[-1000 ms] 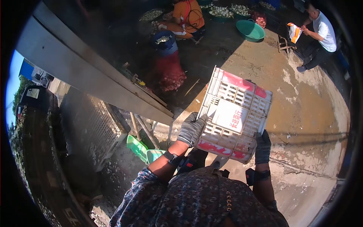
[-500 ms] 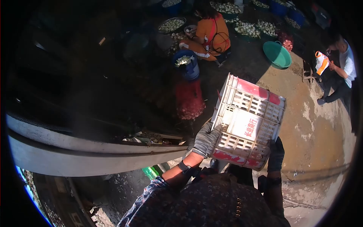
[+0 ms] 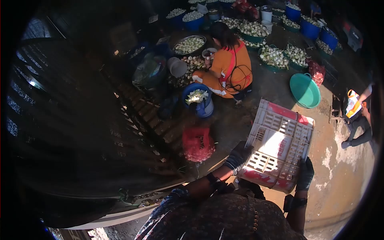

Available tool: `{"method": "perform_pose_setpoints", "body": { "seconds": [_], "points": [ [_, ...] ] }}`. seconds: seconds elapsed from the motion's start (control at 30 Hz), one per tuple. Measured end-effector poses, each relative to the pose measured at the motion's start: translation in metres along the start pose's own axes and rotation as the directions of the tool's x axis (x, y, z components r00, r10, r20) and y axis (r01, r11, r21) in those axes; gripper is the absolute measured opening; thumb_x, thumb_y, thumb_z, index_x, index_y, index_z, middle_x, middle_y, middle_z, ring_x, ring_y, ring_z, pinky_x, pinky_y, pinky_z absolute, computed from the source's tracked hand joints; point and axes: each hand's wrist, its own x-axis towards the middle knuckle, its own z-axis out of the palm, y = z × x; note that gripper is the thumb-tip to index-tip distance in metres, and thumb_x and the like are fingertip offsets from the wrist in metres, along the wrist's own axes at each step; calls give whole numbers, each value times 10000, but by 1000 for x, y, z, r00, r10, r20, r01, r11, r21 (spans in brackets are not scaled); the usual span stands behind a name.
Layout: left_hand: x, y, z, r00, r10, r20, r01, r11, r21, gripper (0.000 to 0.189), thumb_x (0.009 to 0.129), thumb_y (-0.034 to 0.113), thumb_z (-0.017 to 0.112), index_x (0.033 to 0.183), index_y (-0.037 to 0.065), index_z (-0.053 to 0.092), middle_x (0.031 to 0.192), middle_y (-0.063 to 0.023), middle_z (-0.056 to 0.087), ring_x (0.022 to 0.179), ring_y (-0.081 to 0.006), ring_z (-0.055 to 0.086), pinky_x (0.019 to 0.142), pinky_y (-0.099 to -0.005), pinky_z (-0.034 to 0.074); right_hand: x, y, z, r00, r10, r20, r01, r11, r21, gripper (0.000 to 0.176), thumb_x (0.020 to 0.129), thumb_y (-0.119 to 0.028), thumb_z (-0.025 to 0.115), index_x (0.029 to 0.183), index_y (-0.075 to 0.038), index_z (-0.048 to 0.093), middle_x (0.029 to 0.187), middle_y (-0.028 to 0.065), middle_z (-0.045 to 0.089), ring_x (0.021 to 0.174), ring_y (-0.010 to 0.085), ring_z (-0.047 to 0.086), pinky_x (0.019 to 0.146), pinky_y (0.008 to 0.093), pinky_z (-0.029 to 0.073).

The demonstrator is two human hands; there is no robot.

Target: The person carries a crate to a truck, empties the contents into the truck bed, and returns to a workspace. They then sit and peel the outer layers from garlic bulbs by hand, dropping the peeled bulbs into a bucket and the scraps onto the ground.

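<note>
A white plastic crate (image 3: 276, 144) with slotted walls, red bands and red lettering is held in front of my body, tilted. My left hand (image 3: 239, 155), in a grey knit glove, grips its left side. On its lower right side my right hand (image 3: 305, 174), in a dark glove, is closed against the edge. The fingertips of both hands are partly hidden by the crate. Past the crate, on the ground to the left, lies a red mesh bag (image 3: 198, 146) filled with small pale pieces.
A person in orange (image 3: 232, 68) sits low beside a blue bucket (image 3: 206, 108) of peeled pale vegetables. Several filled basins stand behind. A green basin (image 3: 305, 91) is on the ground; another person (image 3: 358, 116) sits at the right. Dark slatted sheeting (image 3: 76, 132) lines the left.
The view has swung, so the seated person and basins show more fully. The crate appears lower and further right, still in both hands; the pale ledge at left has dropped down.
</note>
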Motion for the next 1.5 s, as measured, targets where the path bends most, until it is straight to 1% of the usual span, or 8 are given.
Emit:
{"method": "perform_pose_setpoints", "body": {
  "seconds": [0.23,0.37,0.43,0.73,1.0,1.3,1.37,1.5],
  "points": [
    [125,-71,23,970,-224,99,242,940,-241,349,982,297,529,1155,8,620,1035,-220,662,1015,-371,630,913,-409,492,141,-61,49,998,-38,54,57,913,-403,352,954,-207,632,1208,36,647,1036,87,717,926,134,628,850,285,490],
    [179,-60,-94,809,-473,349,552,408,-727,437,962,353,585,1172,-31,577,999,-245,658,988,-368,636,885,-426,491,191,-108,71,972,-23,236,117,911,-396,383,958,-196,566,1254,44,611,1059,73,683,932,169,594,860,299,467],
    [196,-94,-98,904,-390,174,419,737,-529,444,948,329,623,1181,-43,558,987,-236,651,967,-327,640,868,-418,496,212,-131,89,966,1,258,88,939,-334,388,952,-186,540,1253,48,613,1060,87,677,933,176,588,865,301,463],
    [155,-85,-252,863,-492,-116,266,637,-723,355,940,221,670,1185,-25,599,1020,-146,658,943,-205,617,851,-339,506,255,-192,200,785,-254,565,452,859,-240,347,1000,-287,568,1143,14,664,1006,74,696,921,148,612,851,302,484],
    [50,-103,-316,293,-859,-419,266,494,-827,342,947,160,622,1253,6,622,1157,-89,677,1009,-148,642,905,-293,517,208,-208,359,558,-236,796,277,957,89,493,976,-398,599,1313,-38,583,1133,79,670,944,152,640,802,305,524],
    [-57,-352,-315,-14,-879,-476,284,453,-845,289,958,196,592,1167,3,645,1079,-103,682,953,-165,652,802,-325,550,211,-138,424,398,238,886,345,856,-385,468,991,-387,582,1300,-36,571,1100,73,683,911,149,662,792,297,526],
    [-84,-414,-307,-9,-849,-529,731,355,-583,298,966,225,584,1177,22,638,1028,-87,682,895,-179,665,771,-318,556,214,-107,431,336,223,915,423,832,-358,411,997,-346,578,1272,-40,584,1064,80,696,932,145,669,790,302,529],
    [-142,-492,-262,-256,-887,-383,107,368,-924,293,970,269,575,1129,31,638,951,-78,673,844,-189,669,720,-316,557,187,-80,448,254,199,946,623,715,-318,266,973,-209,615,1189,-54,638,1074,102,705,969,212,684,840,332,532]
  ]
}}
